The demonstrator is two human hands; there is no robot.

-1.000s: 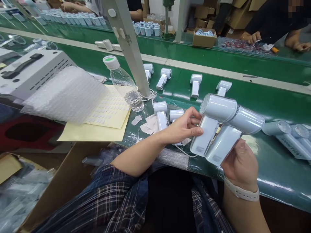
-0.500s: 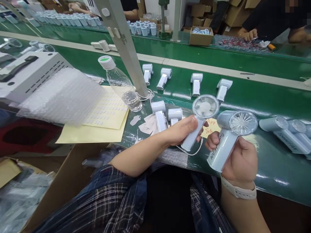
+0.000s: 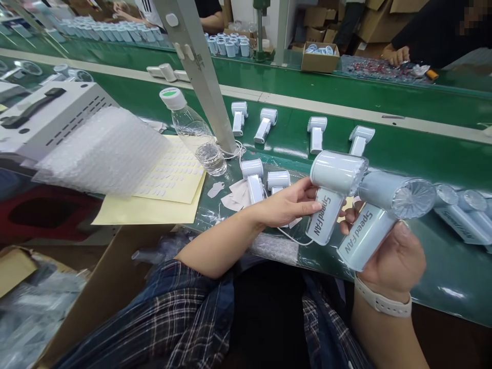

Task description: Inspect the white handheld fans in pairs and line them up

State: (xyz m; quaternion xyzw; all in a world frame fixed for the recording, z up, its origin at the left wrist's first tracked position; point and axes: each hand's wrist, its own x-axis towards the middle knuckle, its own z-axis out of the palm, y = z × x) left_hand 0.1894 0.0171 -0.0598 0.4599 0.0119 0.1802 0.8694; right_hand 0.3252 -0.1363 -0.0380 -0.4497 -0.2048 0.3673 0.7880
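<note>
Slanting rightward, left hand (image 3: pixel 286 206) pinching one fan (image 3: pixel 326 214), right hand (image 3: pixel 395 264) wrapped around another fan (image 3: pixel 371 231)

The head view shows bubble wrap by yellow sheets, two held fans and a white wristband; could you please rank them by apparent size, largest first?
1. Bubble wrap
2. Right-held fan and left-held fan: not ranked, as tilt and nearness to the camera make it unsure
3. White wristband

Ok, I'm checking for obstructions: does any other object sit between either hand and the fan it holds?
Nothing visible does: the left hand holds the left fan by its handle, and the right hand the right fan likewise. The contact surfaces themselves are hidden.
</note>
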